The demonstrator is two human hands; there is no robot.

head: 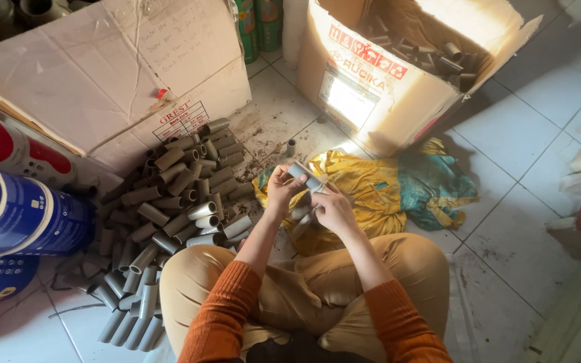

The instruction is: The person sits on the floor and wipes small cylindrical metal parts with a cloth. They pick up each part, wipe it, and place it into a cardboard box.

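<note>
Sat cross-legged, my left hand (281, 190) and right hand (331, 208) both pinched one grey tube (302, 175) over the yellow bag (364, 191); mid-handling, I judged, next needing a steady grip beside the tube pile (169, 202).

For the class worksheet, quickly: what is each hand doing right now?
Left hand: closed on a grey tube.
Right hand: closed on the same tube's other end.
</note>
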